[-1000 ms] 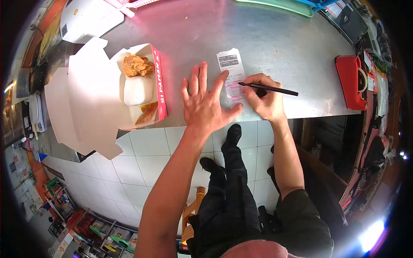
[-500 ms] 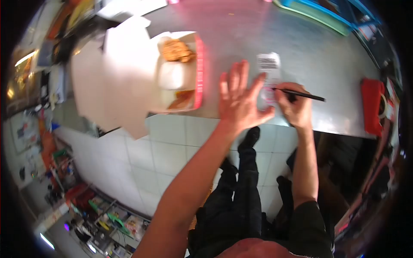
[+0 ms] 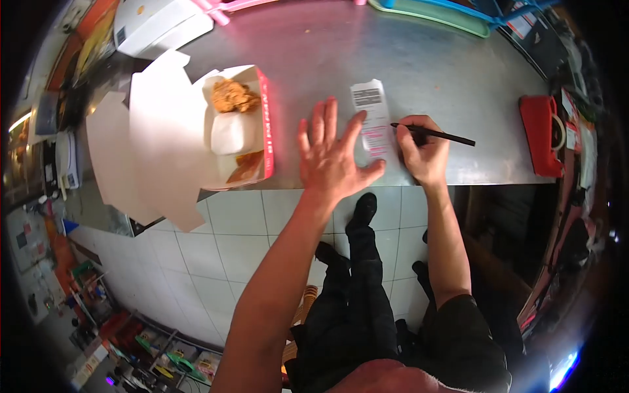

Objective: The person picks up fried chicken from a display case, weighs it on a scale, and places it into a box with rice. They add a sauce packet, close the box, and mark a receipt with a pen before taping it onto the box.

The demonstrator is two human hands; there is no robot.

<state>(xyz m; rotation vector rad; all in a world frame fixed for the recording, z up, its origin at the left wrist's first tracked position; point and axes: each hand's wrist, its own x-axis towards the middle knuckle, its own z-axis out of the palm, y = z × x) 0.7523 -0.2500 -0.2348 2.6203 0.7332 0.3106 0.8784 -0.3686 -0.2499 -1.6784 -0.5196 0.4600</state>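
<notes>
A printed paper slip [image 3: 372, 124] with pink marks lies on the metal table [image 3: 295, 52] near its front edge. My left hand [image 3: 331, 157] rests flat with fingers spread, its thumb and index finger at the slip's left side and lower end. In my right hand [image 3: 424, 150] is a black pen [image 3: 445, 135], its tip just right of the slip. To the left stands an open cardboard box [image 3: 268, 124] holding fried chicken [image 3: 234, 96], a white wrapped item [image 3: 229, 133] and an orange-brown piece [image 3: 246, 168].
A red tape dispenser [image 3: 538, 134] sits at the table's right end. Green and blue trays [image 3: 432, 19] stand at the back, with a pink rack [image 3: 242, 5] beside them. At the back left is a white machine [image 3: 160, 26].
The view has shifted, so the table's things appear further left. The pen tip has moved off the slip to its right side. My left hand keeps its place by the slip.
</notes>
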